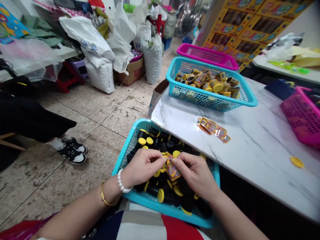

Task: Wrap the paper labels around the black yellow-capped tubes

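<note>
Both my hands are closed on one colourful sticker label (pixel 171 168), held over a teal basket (pixel 123 156) that rests on my lap. My left hand (pixel 142 166) pinches the label's left edge; it wears a pearl bracelet and a gold bangle. My right hand (pixel 196 173) pinches the right edge. The basket holds several small black containers with yellow lids (pixel 160 195). A strip of similar labels (pixel 213 130) lies on the white marble table (pixel 250 146) just beyond my hands.
A second teal basket (pixel 247 100) with labelled containers sits farther back on the table, a pink basket (pixel 207 55) behind it, another pink basket (pixel 302 116) at right. A loose yellow lid (pixel 296 162) lies on the table. A seated person's shoes (pixel 72 151) are at left; sacks stand behind.
</note>
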`<action>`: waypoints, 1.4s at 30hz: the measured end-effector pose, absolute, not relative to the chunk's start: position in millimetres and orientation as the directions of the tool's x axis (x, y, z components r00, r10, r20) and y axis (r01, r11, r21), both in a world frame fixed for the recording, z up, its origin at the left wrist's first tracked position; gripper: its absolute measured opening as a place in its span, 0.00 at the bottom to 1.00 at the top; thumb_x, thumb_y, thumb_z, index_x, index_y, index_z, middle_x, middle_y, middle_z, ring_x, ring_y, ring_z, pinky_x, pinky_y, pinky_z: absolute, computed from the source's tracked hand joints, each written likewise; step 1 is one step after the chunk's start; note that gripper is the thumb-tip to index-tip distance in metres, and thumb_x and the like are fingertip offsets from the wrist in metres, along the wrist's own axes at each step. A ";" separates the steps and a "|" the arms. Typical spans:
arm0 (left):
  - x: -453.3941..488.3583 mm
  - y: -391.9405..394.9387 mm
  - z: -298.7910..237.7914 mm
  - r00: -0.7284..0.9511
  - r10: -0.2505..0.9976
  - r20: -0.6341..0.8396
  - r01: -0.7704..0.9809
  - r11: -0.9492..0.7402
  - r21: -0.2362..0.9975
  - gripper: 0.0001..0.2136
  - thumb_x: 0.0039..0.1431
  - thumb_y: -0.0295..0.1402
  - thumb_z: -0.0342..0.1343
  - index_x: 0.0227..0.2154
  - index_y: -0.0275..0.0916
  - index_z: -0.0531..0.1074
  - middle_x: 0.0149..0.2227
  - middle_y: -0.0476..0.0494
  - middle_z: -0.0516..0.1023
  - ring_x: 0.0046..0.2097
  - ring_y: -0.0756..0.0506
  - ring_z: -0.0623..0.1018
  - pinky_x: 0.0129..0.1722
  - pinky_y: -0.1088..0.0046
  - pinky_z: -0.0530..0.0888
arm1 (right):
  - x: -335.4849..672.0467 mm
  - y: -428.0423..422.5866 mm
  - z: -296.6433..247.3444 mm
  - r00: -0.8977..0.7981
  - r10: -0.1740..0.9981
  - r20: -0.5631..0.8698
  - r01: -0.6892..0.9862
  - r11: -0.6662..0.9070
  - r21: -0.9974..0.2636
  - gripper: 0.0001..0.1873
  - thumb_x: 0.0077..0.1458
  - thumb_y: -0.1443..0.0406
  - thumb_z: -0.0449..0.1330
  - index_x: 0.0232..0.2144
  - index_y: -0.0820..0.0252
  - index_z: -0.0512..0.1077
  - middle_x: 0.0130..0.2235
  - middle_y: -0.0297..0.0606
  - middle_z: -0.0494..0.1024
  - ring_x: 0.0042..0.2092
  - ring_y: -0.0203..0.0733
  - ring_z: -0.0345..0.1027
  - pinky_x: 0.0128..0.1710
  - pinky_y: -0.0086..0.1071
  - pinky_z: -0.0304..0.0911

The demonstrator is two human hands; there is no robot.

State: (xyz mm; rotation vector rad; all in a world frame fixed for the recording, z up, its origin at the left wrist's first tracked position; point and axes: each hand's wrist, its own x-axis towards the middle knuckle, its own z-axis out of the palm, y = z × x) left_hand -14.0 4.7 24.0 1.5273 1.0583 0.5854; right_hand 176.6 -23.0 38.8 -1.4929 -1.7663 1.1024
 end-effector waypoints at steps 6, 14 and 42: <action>-16.4 13.2 23.5 0.389 0.883 -0.261 0.208 0.191 0.959 0.14 0.60 0.38 0.51 0.22 0.37 0.69 0.20 0.50 0.71 0.21 0.53 0.68 0.20 0.80 0.62 | 207.4 0.2 50.2 0.013 0.986 0.164 0.660 0.115 -0.743 0.18 0.58 0.55 0.59 0.22 0.60 0.72 0.21 0.33 0.73 0.24 0.35 0.65 0.24 0.27 0.60; -20.8 14.5 26.0 0.475 0.845 -0.248 0.265 0.131 0.955 0.14 0.60 0.37 0.51 0.21 0.36 0.66 0.20 0.52 0.66 0.21 0.54 0.65 0.20 0.80 0.59 | 231.5 28.0 42.4 -0.047 0.713 0.699 0.986 0.146 -0.083 0.19 0.56 0.57 0.62 0.44 0.64 0.77 0.41 0.49 0.77 0.43 0.51 0.71 0.43 0.41 0.65; -14.1 -18.8 19.7 0.302 0.830 -0.470 -0.285 0.549 0.786 0.16 0.52 0.44 0.63 0.30 0.35 0.73 0.15 0.55 0.65 0.14 0.58 0.57 0.13 0.83 0.49 | 156.2 -30.2 27.1 0.056 0.888 0.456 0.607 0.332 -0.722 0.09 0.58 0.68 0.60 0.25 0.57 0.72 0.24 0.32 0.73 0.24 0.34 0.65 0.25 0.28 0.61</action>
